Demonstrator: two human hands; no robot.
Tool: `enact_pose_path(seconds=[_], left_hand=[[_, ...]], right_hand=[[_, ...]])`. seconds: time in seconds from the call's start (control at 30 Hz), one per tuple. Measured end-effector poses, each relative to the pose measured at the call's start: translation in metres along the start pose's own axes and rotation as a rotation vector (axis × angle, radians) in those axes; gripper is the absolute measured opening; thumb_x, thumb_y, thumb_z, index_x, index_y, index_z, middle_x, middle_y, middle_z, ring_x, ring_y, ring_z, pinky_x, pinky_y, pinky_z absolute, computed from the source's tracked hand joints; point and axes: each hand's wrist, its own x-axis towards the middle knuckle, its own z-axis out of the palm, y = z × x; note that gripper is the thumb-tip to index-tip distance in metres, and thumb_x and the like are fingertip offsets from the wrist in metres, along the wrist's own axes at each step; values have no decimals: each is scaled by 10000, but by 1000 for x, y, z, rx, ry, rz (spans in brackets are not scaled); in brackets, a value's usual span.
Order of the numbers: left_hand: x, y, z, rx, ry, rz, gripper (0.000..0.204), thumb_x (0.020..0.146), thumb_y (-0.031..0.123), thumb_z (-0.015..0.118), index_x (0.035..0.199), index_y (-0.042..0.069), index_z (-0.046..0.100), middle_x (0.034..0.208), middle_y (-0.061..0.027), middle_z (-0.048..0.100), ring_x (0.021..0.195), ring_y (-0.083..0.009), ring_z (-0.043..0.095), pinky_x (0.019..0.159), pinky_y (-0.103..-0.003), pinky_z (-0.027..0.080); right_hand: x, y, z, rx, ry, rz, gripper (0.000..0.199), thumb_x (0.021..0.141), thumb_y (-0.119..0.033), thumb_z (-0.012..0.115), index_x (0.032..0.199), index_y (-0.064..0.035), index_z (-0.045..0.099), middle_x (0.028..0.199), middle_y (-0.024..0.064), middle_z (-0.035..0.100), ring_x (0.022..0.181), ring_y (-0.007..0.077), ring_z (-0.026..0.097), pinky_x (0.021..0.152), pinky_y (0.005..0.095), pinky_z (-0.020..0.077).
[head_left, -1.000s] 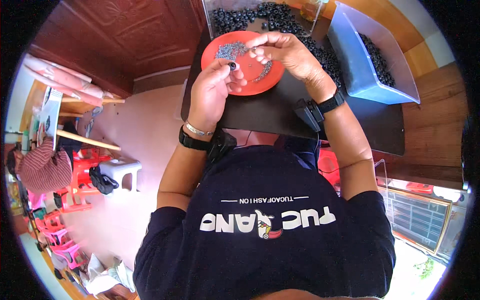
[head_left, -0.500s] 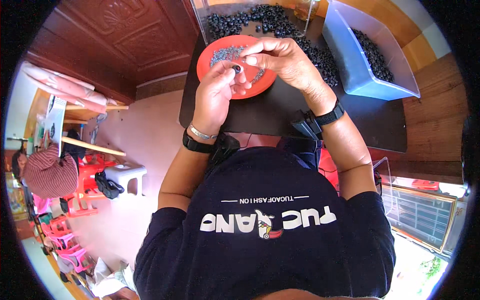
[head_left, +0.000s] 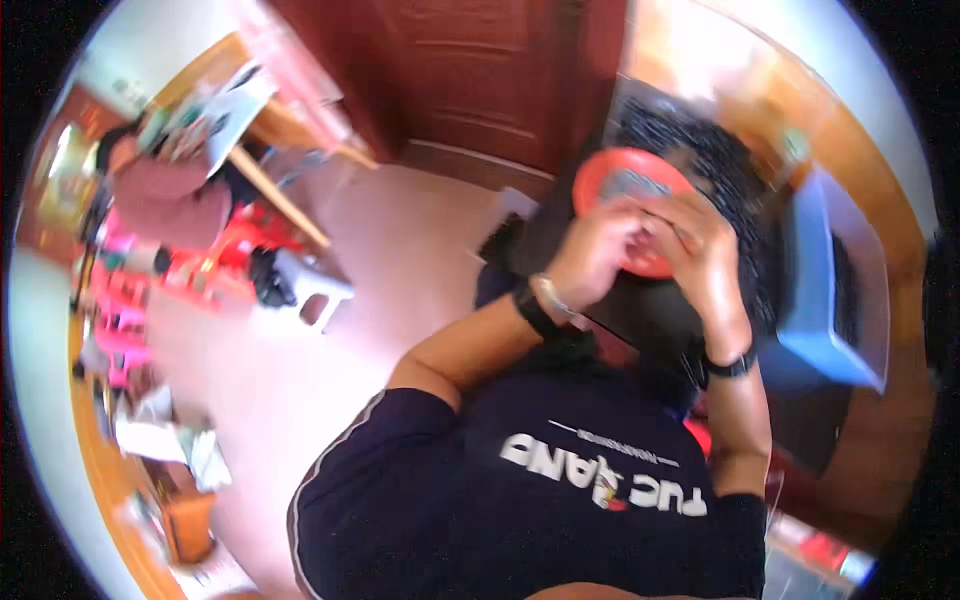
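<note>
Both hands, left hand (head_left: 597, 255) and right hand (head_left: 700, 250), together over orange dish (head_left: 612, 172) of grey bits; blurred, grip cannot be told; blue bin (head_left: 812, 290) beside.

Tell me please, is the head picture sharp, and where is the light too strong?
Head view: motion blur smears everything, including both hands over the orange dish; the top right is washed out by glare; straight edges bend toward the rim.

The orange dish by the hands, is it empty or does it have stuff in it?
Not empty. The orange dish holds a grey patch of small bits; the blur hides what they are. Both hands cover its lower edge.
</note>
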Motion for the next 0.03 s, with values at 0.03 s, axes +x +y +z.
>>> enact_pose_path(seconds=[0.03], left_hand=[[-4,18,-9,31,33,58,169,923,192,487,983,76,593,869,-34,627,740,-126,608,654,-267,495]], right_hand=[[17,-6,13,42,-3,-60,184,797,-22,646,976,-24,689,850,123,657,774,230,647,705,313,513]])
